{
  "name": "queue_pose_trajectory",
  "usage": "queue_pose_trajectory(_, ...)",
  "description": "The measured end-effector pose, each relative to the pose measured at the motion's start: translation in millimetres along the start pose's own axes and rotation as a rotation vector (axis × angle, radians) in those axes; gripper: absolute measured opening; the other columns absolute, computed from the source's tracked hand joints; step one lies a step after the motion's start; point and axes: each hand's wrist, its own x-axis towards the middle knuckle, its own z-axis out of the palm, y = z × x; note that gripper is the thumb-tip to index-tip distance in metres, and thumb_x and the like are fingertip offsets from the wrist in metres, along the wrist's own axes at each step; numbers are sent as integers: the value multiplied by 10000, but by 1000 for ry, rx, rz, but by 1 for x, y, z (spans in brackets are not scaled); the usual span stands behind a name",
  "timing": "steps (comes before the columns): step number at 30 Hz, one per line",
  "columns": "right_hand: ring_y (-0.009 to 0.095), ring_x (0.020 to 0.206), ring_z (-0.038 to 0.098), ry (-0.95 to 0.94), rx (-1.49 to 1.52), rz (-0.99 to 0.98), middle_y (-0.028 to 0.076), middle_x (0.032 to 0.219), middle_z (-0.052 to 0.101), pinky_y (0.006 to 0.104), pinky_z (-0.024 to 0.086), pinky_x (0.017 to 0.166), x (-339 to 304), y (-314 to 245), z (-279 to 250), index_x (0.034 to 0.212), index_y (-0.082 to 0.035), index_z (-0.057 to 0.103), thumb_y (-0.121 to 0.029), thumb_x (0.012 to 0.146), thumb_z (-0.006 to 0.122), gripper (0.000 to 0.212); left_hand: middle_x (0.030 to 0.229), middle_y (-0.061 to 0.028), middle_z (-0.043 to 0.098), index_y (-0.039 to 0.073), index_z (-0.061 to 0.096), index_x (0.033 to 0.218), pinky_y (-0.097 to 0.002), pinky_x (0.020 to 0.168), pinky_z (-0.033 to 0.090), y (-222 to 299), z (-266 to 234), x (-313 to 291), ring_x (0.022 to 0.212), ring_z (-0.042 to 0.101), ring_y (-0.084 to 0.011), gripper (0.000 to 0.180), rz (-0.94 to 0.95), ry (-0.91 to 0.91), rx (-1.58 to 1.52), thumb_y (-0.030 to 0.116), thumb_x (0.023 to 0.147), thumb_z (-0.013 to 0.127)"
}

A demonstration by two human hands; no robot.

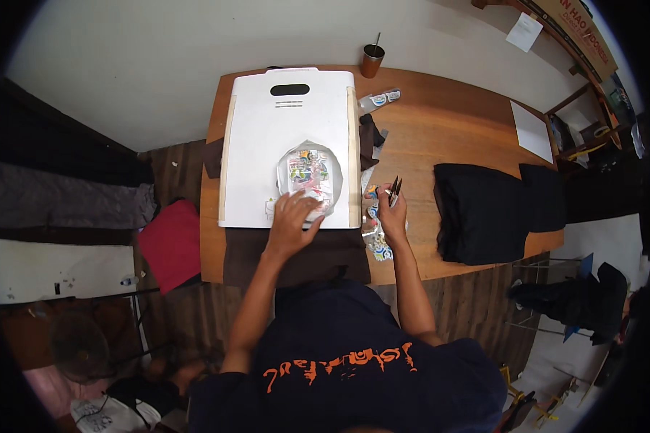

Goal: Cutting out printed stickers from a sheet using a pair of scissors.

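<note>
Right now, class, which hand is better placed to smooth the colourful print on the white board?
Likely the left hand, over the lower part of the colourful print. The right hand holds a dark pointed tool beside the white board.

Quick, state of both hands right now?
Left hand: open, over the lower part of the colourful printed sheet; contact unclear.
Right hand: closed, holding thread snips.

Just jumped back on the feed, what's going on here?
A person's left hand is spread at the lower edge of a round, colourfully printed patch on a white panel. The right hand holds a dark pointed tool, just right of the panel. Colourful printed pieces lie by that hand, with folded black cloth farther right on the table.
</note>
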Motion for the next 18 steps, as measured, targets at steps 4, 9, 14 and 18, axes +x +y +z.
queue_pose_trajectory(4, 60, 678, 519, -54, -17, 124, 18, 808, 629, 243, 429, 621, -12, -17, 11, 999, -40, 563, -185, 1007, 574, 146, 1002, -82, 649, 71, 678, 1128, -466, 1051, 385, 6, 11, -13, 1087, 589, -265, 265, 17, -90, -20, 96, 864, 674)
queue_pose_trajectory(9, 80, 789, 553, -113, -77, -110, 26, 860, 618, 256, 452, 739, -17, -19, 34, 993, -21, 560, -154, 1007, 572, 134, 1021, -108, 641, 69, 674, 1142, -419, 988, 419, 27, 5, -6, 1054, 593, -279, 311, -98, 8, -196, 96, 836, 720)
queue_pose_trajectory(14, 81, 848, 527, -224, -63, -188, 22, 903, 583, 245, 451, 767, -41, -41, 64, 1051, -17, 542, -109, 998, 587, 115, 1046, -130, 654, 17, 662, 1157, -353, 848, 514, 42, 9, 13, 956, 655, -259, 302, -359, 167, -586, 27, 858, 708)
queue_pose_trajectory(18, 80, 860, 538, -237, -33, -224, 36, 930, 580, 241, 457, 776, -50, -32, 75, 1071, -14, 528, -83, 1006, 566, 102, 1007, -133, 699, -16, 669, 1130, -290, 788, 534, 45, 11, 19, 883, 682, -172, 259, -410, 254, -688, 10, 875, 702)
